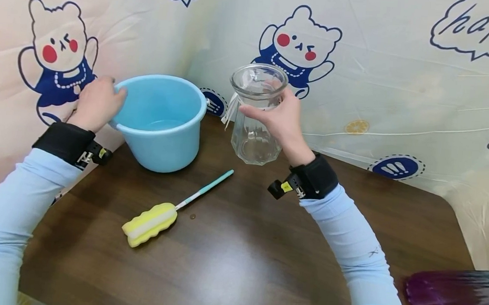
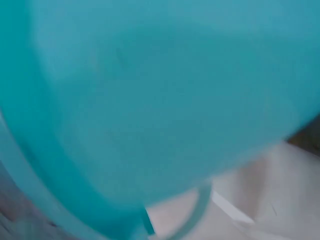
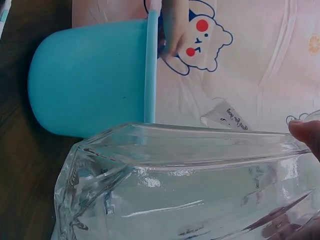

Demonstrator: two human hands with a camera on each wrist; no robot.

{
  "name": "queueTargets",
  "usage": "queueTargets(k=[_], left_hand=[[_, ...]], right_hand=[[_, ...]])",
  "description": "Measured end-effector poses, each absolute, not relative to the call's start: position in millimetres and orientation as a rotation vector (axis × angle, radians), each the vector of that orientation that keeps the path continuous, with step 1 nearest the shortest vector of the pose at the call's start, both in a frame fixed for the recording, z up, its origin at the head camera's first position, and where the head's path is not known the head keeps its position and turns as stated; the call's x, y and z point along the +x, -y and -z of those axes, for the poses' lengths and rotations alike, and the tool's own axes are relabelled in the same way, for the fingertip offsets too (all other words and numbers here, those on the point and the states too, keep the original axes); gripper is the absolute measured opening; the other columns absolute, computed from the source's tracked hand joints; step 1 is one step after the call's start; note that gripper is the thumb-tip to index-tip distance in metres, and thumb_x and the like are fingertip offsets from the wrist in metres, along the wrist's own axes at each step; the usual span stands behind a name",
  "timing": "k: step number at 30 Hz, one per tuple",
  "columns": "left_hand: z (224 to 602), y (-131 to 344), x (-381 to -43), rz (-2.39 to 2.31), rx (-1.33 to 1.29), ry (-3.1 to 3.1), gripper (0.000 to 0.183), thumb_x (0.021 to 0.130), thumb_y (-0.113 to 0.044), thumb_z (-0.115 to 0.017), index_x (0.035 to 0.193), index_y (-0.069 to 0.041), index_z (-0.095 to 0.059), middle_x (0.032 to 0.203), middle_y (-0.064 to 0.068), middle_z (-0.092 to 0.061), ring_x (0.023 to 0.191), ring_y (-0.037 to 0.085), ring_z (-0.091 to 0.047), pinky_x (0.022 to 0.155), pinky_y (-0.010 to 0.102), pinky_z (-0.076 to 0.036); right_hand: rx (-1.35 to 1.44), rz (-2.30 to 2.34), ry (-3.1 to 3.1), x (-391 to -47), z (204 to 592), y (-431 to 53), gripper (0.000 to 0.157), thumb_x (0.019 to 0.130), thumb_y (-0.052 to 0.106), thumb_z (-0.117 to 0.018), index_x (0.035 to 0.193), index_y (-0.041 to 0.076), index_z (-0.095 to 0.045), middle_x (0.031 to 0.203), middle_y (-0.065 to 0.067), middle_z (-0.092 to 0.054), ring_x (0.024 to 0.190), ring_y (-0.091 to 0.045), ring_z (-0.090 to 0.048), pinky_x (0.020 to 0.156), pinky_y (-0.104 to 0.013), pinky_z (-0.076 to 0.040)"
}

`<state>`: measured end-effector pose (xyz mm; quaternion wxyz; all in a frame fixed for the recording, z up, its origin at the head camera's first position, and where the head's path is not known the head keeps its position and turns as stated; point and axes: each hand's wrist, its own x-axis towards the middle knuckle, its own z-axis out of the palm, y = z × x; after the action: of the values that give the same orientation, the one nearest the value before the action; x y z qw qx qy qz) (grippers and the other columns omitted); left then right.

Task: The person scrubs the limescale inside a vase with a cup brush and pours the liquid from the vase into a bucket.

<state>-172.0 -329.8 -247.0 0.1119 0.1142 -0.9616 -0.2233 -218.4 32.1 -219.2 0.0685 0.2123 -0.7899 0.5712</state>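
Note:
My right hand (image 1: 284,115) grips a clear glass vase (image 1: 256,141) round its neck, below the flared rim, thumb across the front. The vase is upright with a faceted body, and a white ribbon (image 1: 229,110) hangs at its neck. In the right wrist view the vase (image 3: 200,185) fills the lower half. My left hand (image 1: 99,103) is at the left rim of a light blue bucket (image 1: 160,146), fingertips right at the edge; I cannot tell whether they hold it. Close up and blurred, the bucket wall (image 2: 175,100) covers most of the left wrist view.
A sponge brush (image 1: 150,224) with a yellow and white head and a teal and white handle lies on the brown table (image 1: 288,251) before the bucket. A purple and grey fringed item (image 1: 453,298) is at the right edge. Printed cloth (image 1: 383,87) hangs behind.

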Motion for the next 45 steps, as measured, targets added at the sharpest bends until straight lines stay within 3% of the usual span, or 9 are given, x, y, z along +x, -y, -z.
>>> queueTargets(k=[4,11,14,23,30,45], left_hand=[[240.8,295.2,-177.0,0.869,0.004,2.695,0.057,0.093,-0.029,-0.046,0.139,0.002,-0.029,0.136,0.026,-0.037,0.123,0.041,-0.035,0.099,0.055,-0.027],[236.0,205.4,-181.9,1.298,-0.619,2.622,0.073,0.078,-0.019,-0.072,0.138,-0.005,-0.033,0.137,0.012,-0.040,0.127,0.024,-0.037,0.105,0.035,-0.027],[240.5,172.8,-182.6,1.413,-0.741,2.637,0.081,0.073,-0.019,-0.076,0.138,-0.004,-0.030,0.139,0.012,-0.037,0.127,0.025,-0.037,0.105,0.037,-0.027],[254.2,121.7,-193.5,1.375,-0.876,2.665,0.092,0.070,-0.026,-0.079,0.142,-0.011,-0.024,0.140,0.007,-0.037,0.127,0.020,-0.036,0.102,0.040,-0.032],[264.5,93.8,-206.6,1.480,-0.899,2.634,0.097,0.071,-0.020,-0.078,0.143,-0.013,-0.015,0.138,0.007,-0.038,0.126,0.019,-0.037,0.100,0.041,-0.034],[289.4,24.5,-246.2,1.559,-1.012,2.643,0.084,0.073,-0.020,-0.075,0.140,-0.009,-0.025,0.134,0.008,-0.044,0.123,0.018,-0.041,0.099,0.032,-0.034]], right_hand=[[0.642,-1.741,2.373,-211.8,221.2,-39.3,0.068,0.065,0.024,-0.082,0.123,0.010,-0.051,0.116,-0.003,-0.059,0.104,-0.012,-0.050,0.084,-0.028,-0.042],[0.613,-1.741,2.423,-201.6,228.3,-47.8,0.068,0.065,0.028,-0.081,0.124,0.012,-0.051,0.114,-0.003,-0.060,0.098,-0.014,-0.053,0.080,-0.032,-0.043],[0.607,-1.747,2.413,-197.7,233.7,-51.0,0.068,0.065,0.027,-0.082,0.123,0.012,-0.051,0.113,-0.004,-0.060,0.098,-0.016,-0.054,0.081,-0.034,-0.044],[0.591,-1.807,2.314,-191.0,250.1,-67.7,0.065,0.065,0.020,-0.081,0.122,0.010,-0.053,0.112,-0.006,-0.060,0.099,-0.015,-0.055,0.084,-0.033,-0.044],[0.521,-1.859,2.263,-192.3,255.7,-79.0,0.064,0.065,0.017,-0.081,0.123,0.010,-0.053,0.112,-0.008,-0.060,0.101,-0.017,-0.055,0.084,-0.032,-0.043],[0.333,-1.897,2.158,-213.1,284.0,-136.1,0.062,0.064,0.010,-0.081,0.120,0.007,-0.054,0.113,-0.012,-0.059,0.103,-0.019,-0.054,0.087,-0.031,-0.041]])
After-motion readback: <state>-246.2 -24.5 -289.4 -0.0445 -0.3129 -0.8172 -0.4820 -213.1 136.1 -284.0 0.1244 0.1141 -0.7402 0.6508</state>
